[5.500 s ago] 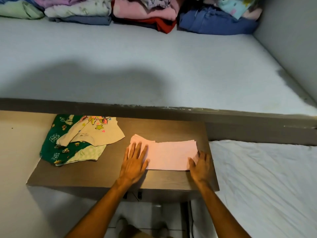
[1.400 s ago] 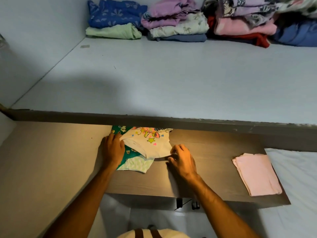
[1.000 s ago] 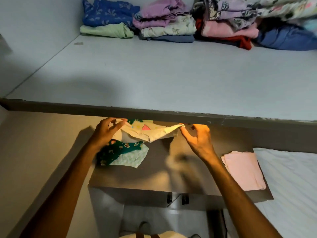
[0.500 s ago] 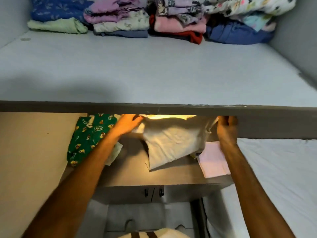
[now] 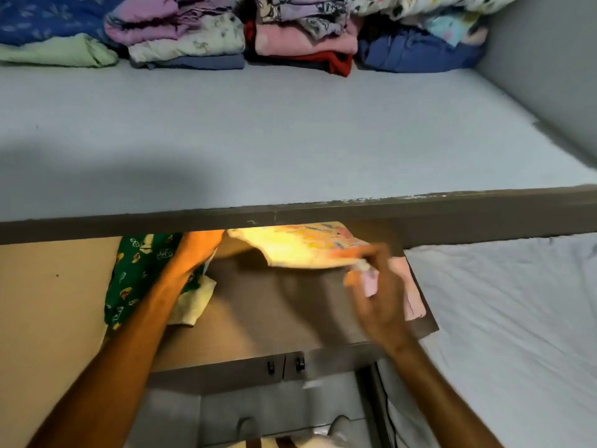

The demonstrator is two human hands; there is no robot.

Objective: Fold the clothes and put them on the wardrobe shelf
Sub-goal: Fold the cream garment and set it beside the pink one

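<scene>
While both hands hold the cream shirt up over the brown top, the job looks to be at the spreading-out step: the garment is being opened so it can be laid flat and folded. It hangs just under the front edge of the shelf, print side up, its far part hidden behind that edge.

The left hand is at the shirt's left end, but its fingers are cut off by the shelf edge, so I cannot tell how they lie. The right hand is blurred with motion; its fingers look curled and seem to pinch the shirt's right hem, though the blur makes that a guess.

By my reckoning, the next move calls for lowering the shirt flat onto the bare middle of the top, between the green garment on the left and the folded pink cloth on the right, without dragging either one. Then come smoothing, folding in the sides, and halving it. Nothing from this batch appears to be on the shelf front yet; only the folded piles sit along its back wall.

As for writing, the green garment carries small white marks that might be letters, too small to read. The shirt's print is bright yellow and pink cartoon shapes, washed out by the light. I see no brand or label anywhere.
</scene>
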